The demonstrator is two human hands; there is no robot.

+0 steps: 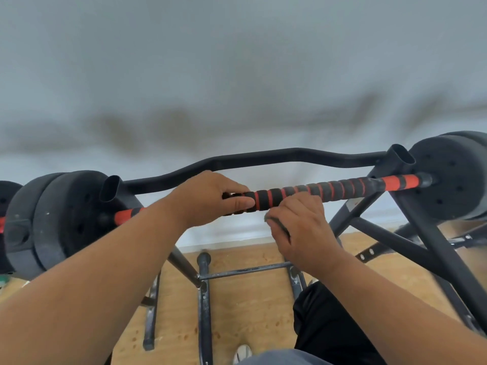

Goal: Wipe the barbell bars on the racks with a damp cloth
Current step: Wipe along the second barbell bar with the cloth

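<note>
Our left hand (210, 197) grips the striped barbell bar (324, 191) on the rack (411, 233); our right hand (300, 225) pinches a dark cloth (278, 223) just below.

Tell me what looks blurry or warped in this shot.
Head view: the wall behind is smeared with blur; wide-angle distortion bows the barbell bar; left hand, right hand and the bar's striped grip stay fairly sharp; lighting is soft, without glare.

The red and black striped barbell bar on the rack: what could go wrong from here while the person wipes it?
1. The red and black striped barbell bar lies across the black metal rack with black weight plates on its ends; hard rubbing might roll it.
2. The left hand grips the bar beside the right hand, which holds the small dark cloth; that section may stay unwiped.
</note>
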